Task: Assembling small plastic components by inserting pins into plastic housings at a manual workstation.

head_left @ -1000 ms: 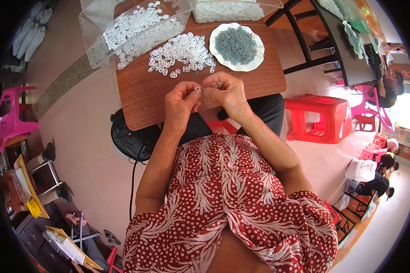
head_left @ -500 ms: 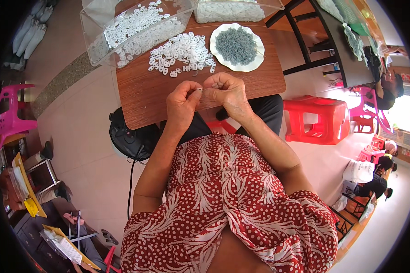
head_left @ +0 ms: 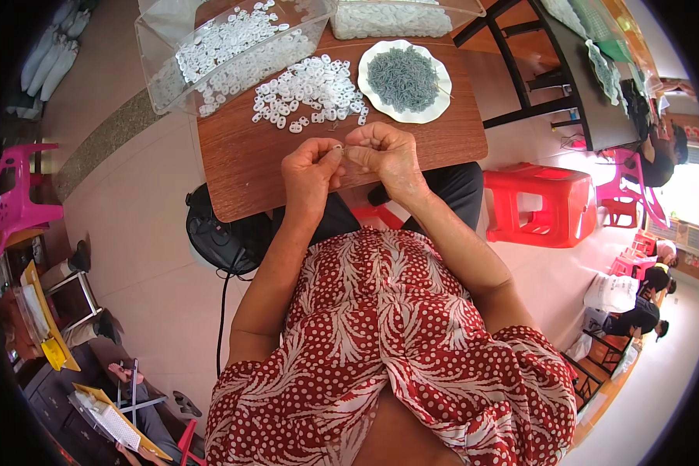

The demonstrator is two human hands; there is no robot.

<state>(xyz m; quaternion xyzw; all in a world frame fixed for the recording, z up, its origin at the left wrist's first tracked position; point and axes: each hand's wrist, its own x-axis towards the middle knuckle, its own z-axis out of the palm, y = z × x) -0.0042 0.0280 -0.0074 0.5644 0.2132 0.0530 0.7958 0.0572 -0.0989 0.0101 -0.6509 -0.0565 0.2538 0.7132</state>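
My left hand (head_left: 307, 177) is closed in a pinch over the near part of a brown wooden table (head_left: 237, 167). A small white plastic piece (head_left: 337, 147) shows at its fingertips. My right hand (head_left: 394, 165) meets it there, thumb and forefinger pressed together; what they hold is too small to make out. Just beyond the hands lies a loose heap of white two-holed plastic pieces (head_left: 311, 87). To its right a scalloped white plate (head_left: 423, 116) bears a mound of thin grey screw-like pieces (head_left: 401, 79).
Two clear plastic bins of white pieces stand at the table's far side, one at left (head_left: 154, 87) and one at right (head_left: 392, 22). A red stool (head_left: 544, 203) is to my right, a black bag (head_left: 217, 233) below the table's left edge. Other people sit farther off.
My left hand has shifted slightly and its fingertips have turned a little, so more of the white piece shows. The right hand stays nearly in place, still pinched.
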